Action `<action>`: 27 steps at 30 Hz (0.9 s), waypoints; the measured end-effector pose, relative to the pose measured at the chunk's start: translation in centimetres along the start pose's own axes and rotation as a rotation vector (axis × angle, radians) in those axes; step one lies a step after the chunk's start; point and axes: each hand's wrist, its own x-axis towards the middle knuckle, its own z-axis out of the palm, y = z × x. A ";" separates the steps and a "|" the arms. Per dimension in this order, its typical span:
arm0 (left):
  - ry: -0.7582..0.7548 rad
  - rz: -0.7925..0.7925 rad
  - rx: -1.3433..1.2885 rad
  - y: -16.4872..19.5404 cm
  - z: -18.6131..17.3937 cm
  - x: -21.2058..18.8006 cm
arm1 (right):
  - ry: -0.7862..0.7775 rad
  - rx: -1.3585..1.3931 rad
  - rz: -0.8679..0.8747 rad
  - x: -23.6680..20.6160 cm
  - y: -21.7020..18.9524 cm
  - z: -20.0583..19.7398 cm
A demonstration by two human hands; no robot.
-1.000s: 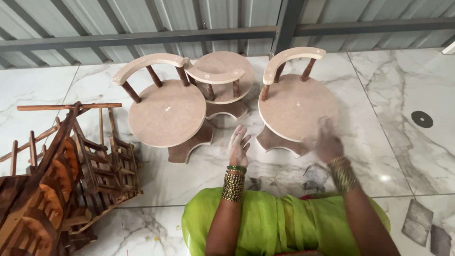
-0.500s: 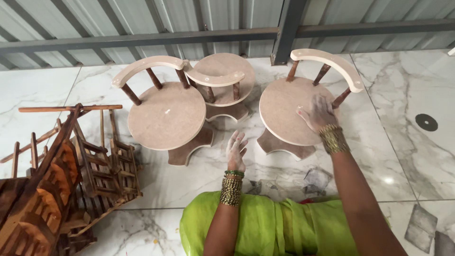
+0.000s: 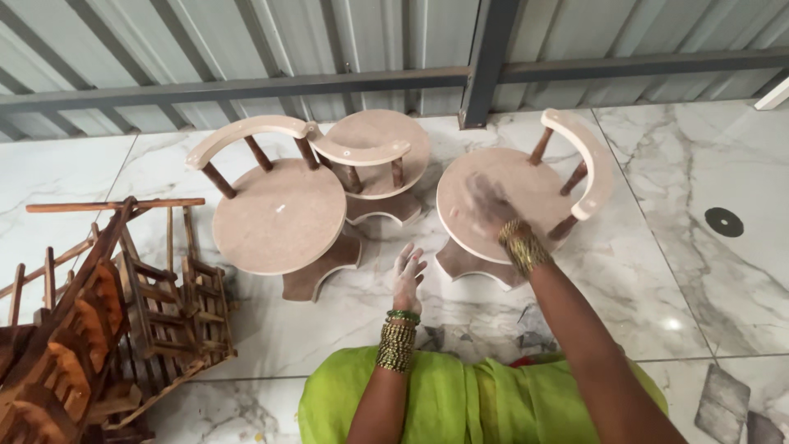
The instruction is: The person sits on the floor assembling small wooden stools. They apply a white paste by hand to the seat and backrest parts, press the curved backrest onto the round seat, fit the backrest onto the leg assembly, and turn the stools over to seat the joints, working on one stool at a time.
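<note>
The right hand [image 3: 486, 204], blurred with motion, now rests flat on the round seat of the right chair [image 3: 526, 201], fingers spread and gripping nothing. Against the earlier views, that chair has turned: its curved backrest, once at the far left of the seat, now sits on the right side. The left hand [image 3: 408, 273] stays hovering open above the marble floor [image 3: 715, 288], between this chair and the middle chair [image 3: 279, 215], touching neither.

Left hand [image 3: 408, 275]: dusty pale powder on fingers, green bangle above stacked gold bangles at wrist. Right hand [image 3: 486, 205]: blurred, gold bangles. Bare forearms. Bright lime-green garment [image 3: 460, 399] over lap.
</note>
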 end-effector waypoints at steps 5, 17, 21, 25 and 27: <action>0.020 -0.022 0.016 0.3 0.3 0.1 | -0.053 0.162 0.497 1.4 1.9 -0.9; -0.023 0.015 0.017 0.6 1.7 -1.1 | 0.072 -0.191 0.349 -11.4 -3.5 1.8; -0.006 0.012 0.007 0.8 1.6 -1.2 | 0.050 -0.055 0.560 -4.8 -1.3 0.4; -0.005 0.010 0.030 0.7 1.9 -1.1 | -0.056 0.045 0.519 -1.4 -3.5 -0.6; -0.019 0.017 0.024 0.8 2.1 -1.0 | 0.013 0.014 0.375 -1.9 -4.8 0.0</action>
